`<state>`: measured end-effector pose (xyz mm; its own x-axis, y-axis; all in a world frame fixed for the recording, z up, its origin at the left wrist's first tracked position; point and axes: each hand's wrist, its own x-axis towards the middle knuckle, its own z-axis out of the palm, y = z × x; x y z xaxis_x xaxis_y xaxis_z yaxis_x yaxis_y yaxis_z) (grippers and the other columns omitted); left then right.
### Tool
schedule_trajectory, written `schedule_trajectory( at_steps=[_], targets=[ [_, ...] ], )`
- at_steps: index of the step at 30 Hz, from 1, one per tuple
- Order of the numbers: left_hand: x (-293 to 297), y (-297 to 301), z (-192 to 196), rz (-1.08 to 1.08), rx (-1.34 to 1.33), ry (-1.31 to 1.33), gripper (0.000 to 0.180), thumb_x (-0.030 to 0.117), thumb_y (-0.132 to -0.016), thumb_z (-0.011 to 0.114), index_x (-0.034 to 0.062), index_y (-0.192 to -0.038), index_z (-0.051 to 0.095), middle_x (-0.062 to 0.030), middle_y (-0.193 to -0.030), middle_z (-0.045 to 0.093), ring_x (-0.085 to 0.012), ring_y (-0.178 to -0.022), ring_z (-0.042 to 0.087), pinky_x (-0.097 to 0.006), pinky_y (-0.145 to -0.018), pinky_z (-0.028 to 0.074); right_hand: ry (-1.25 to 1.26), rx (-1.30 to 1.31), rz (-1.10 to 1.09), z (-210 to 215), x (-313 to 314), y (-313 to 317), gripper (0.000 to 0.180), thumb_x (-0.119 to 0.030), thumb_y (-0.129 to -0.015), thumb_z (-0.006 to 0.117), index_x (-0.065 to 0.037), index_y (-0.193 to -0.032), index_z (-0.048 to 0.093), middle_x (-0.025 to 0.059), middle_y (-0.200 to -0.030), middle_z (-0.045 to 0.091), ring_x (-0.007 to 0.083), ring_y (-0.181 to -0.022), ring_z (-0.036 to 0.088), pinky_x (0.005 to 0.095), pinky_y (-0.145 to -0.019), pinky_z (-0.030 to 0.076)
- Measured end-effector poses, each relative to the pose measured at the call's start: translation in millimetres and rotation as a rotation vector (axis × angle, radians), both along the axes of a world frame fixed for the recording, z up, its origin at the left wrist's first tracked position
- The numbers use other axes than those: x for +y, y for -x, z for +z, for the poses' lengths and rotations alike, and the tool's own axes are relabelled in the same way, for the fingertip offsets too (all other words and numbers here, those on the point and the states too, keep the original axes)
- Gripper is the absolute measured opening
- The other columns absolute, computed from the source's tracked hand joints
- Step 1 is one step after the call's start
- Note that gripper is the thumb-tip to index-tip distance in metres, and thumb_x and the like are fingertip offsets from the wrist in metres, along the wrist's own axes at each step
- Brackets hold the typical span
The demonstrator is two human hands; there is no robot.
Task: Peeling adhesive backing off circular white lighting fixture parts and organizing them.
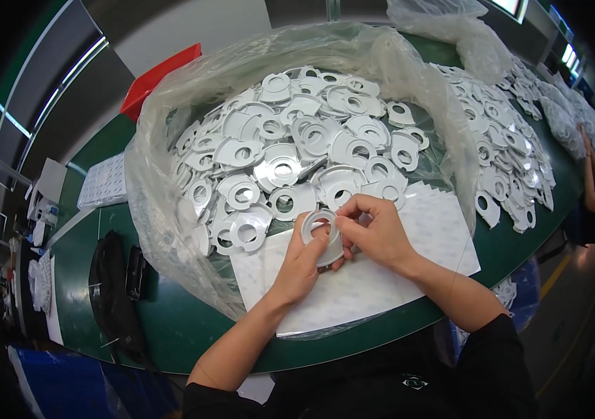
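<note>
Green bench (172, 328) is covered by a clear plastic bag (165, 119) of flat white discs (290, 153); one ring-shaped disc (322, 234) is pinched between both hands, left hand (301, 269) and right hand (374, 230).

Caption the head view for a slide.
Both hands hold a flat white plastic ring beside a clear bag of white plates.

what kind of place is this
Most likely a factory assembly bench: a clear plastic bag heaped with identical white ring-shaped parts, more spread along the long green worktable, and both hands working one ring part.
</note>
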<state>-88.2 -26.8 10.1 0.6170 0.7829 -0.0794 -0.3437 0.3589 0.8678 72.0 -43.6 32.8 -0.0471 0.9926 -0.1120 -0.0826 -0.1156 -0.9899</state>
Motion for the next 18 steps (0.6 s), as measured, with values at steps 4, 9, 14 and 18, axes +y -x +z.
schedule_trajectory(
  at_steps=[4,9,14,18],
  targets=[
    [1.0,-0.9,2.8,0.007,-0.009,0.044,0.023,0.014,-0.095,0.035,0.0044,-0.116,0.033,-0.0142,-0.090,0.057,-0.0169,-0.073,0.056,-0.026,-0.059,0.043,0.012,-0.005,0.004,0.0,0.1,-0.4,0.012,-0.005,-0.087,0.056,0.006,-0.091,0.057,0.0084,-0.063,0.059,0.0126,-0.049,0.057,0.0252,-0.046,0.049],
    [1.6,-0.1,2.2,0.018,-0.039,0.108,0.024,0.012,-0.093,0.035,0.0039,-0.116,0.032,-0.0152,-0.092,0.056,-0.0183,-0.075,0.057,-0.027,-0.059,0.043,-0.013,-0.028,0.023,1.2,1.4,-0.8,0.012,-0.006,-0.088,0.057,0.006,-0.090,0.058,0.0082,-0.063,0.059,0.0127,-0.049,0.057,0.0251,-0.046,0.049],
    [0.2,-1.2,6.9,0.000,0.020,0.066,0.026,0.017,-0.096,0.036,0.0053,-0.119,0.029,-0.0140,-0.090,0.056,-0.0173,-0.074,0.056,-0.026,-0.058,0.043,0.023,-0.022,0.007,1.2,0.1,-1.0,0.012,-0.007,-0.087,0.058,0.005,-0.085,0.057,0.0076,-0.063,0.059,0.0120,-0.049,0.058,0.0244,-0.046,0.048],
    [1.8,1.4,2.5,-0.071,0.041,0.019,0.028,0.018,-0.097,0.036,0.0063,-0.122,0.028,-0.0131,-0.089,0.055,-0.0159,-0.074,0.055,-0.025,-0.058,0.043,-0.024,-0.123,-0.041,2.2,0.3,-1.6,0.017,-0.009,-0.085,0.062,0.003,-0.074,0.056,0.0056,-0.060,0.059,0.0098,-0.048,0.058,0.0227,-0.044,0.046]
  ],
)
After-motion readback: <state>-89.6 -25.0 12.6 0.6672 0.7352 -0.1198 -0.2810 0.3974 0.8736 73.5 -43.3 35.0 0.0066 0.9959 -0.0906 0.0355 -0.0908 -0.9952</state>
